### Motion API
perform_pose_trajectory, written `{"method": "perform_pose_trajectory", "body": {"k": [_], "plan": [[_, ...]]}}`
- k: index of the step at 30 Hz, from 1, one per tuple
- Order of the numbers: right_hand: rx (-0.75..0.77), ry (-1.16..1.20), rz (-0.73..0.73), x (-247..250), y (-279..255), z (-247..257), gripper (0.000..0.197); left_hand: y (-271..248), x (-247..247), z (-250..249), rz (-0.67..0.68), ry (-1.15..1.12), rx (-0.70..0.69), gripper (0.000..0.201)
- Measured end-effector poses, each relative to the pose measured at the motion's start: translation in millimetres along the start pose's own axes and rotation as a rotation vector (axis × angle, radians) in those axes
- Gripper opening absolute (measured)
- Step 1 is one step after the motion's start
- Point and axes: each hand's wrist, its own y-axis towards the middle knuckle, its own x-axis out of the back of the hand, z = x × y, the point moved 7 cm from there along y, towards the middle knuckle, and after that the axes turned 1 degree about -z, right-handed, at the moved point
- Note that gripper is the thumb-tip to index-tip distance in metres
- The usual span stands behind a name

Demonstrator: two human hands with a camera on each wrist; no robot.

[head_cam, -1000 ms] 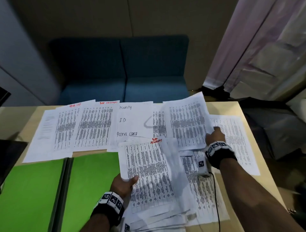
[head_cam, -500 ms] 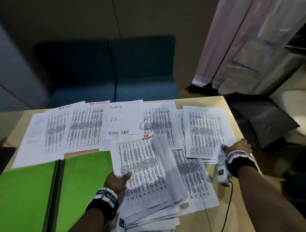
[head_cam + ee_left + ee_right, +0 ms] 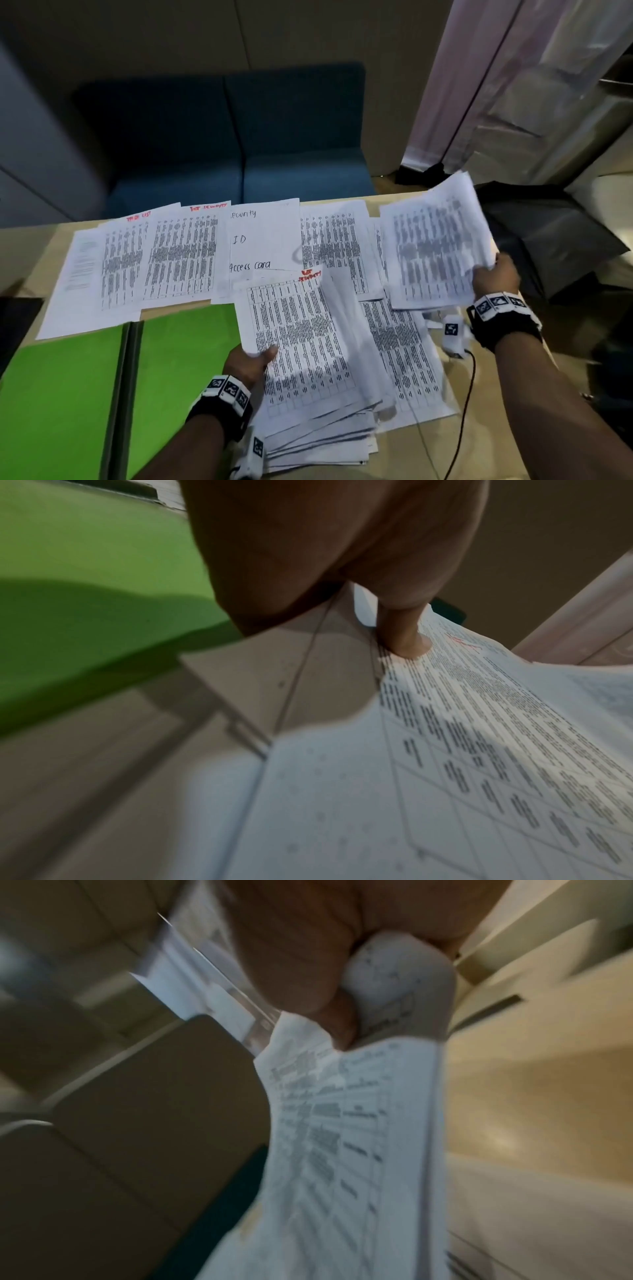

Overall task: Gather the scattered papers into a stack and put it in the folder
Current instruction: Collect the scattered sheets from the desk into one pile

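Note:
Printed sheets lie spread over the wooden table (image 3: 486, 428). My left hand (image 3: 251, 361) grips the left edge of a fanned stack of papers (image 3: 308, 359) at the table's near middle, thumb (image 3: 405, 639) on the top sheet (image 3: 479, 723). My right hand (image 3: 495, 275) pinches a few sheets (image 3: 435, 246) by their right edge and holds them lifted above the table's right side; in the right wrist view those sheets (image 3: 342, 1137) hang blurred from the fingers. An open green folder (image 3: 68, 394) lies at the near left, its right half (image 3: 85, 574) beside the stack.
More printed sheets (image 3: 164, 253) and a handwritten page (image 3: 262, 240) line the table's far edge. A blue sofa (image 3: 233, 144) stands beyond it. A dark bag (image 3: 548, 240) sits off the right edge, and a black cable (image 3: 469, 394) trails over the near right.
My right hand slid to the table's right edge, took hold of the sheets there and lifted them off the table. The left hand kept its grip on the stack.

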Motion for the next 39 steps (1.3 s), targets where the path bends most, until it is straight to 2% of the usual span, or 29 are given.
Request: {"method": "perform_pose_trajectory", "body": {"k": [2, 4, 6, 8, 11, 14, 17, 19, 21, 22, 23, 26, 28, 30, 33, 36, 39], "plan": [[0.051, 0.115, -0.074, 21, -5, 20, 0.029, -1, 1, -2, 0.002, 0.02, -0.009, 0.057], [0.132, 0.236, -0.076, 33, -16, 39, 0.03, -3, 1, -4, 0.0, 0.039, -0.025, 0.064], [0.175, 0.352, 0.004, 33, -38, 51, 0.033, -6, 2, -8, -0.006, 0.04, -0.035, 0.076], [0.163, 0.387, 0.141, 14, -64, 48, 0.035, -9, 0, -9, 0.023, 0.028, -0.024, 0.075], [0.164, 0.264, 0.401, -31, -111, 34, 0.039, -14, 3, -9, 0.028, 0.013, 0.02, 0.058], [0.131, 0.139, 0.605, -71, -161, 16, 0.042, -19, 5, -14, 0.027, 0.006, -0.011, 0.066], [0.122, -0.015, 0.674, -94, -192, 1, 0.054, -13, 4, -13, 0.034, -0.11, 0.052, 0.099], [0.101, -0.114, 0.703, -107, -203, -10, 0.064, -10, 6, -8, 0.024, -0.141, 0.11, 0.098], [0.14, -0.218, 0.723, -115, -215, -14, 0.07, -11, 4, -4, 0.052, -0.205, 0.129, 0.112], [0.18, -0.278, 0.735, -116, -221, -14, 0.069, -16, 5, -8, 0.06, -0.198, 0.092, 0.114], [0.237, -0.335, 0.738, -119, -225, -15, 0.068, -14, 4, -7, 0.06, -0.155, 0.035, 0.108], [0.405, -0.494, 0.706, -120, -229, -14, 0.074, -24, 3, -19, 0.042, -0.059, -0.159, 0.066], [0.425, -0.481, 0.673, -119, -225, -11, 0.084, -30, 6, -25, 0.04, -0.077, -0.226, 0.054], [0.328, -0.245, 0.666, -113, -216, -2, 0.089, -33, 11, -29, 0.041, -0.124, -0.275, 0.046], [0.223, 0.09, 0.708, -106, -208, 17, 0.055, -30, 21, -37, 0.051, -0.219, -0.299, 0.036], [0.172, 0.186, 0.7, -106, -213, 35, 0.04, -23, 29, -48, 0.09, -0.297, -0.282, 0.028], [0.228, 0.219, 0.641, -117, -223, 63, 0.048, -12, 36, -50, 0.142, -0.388, -0.245, 0.043]]}}
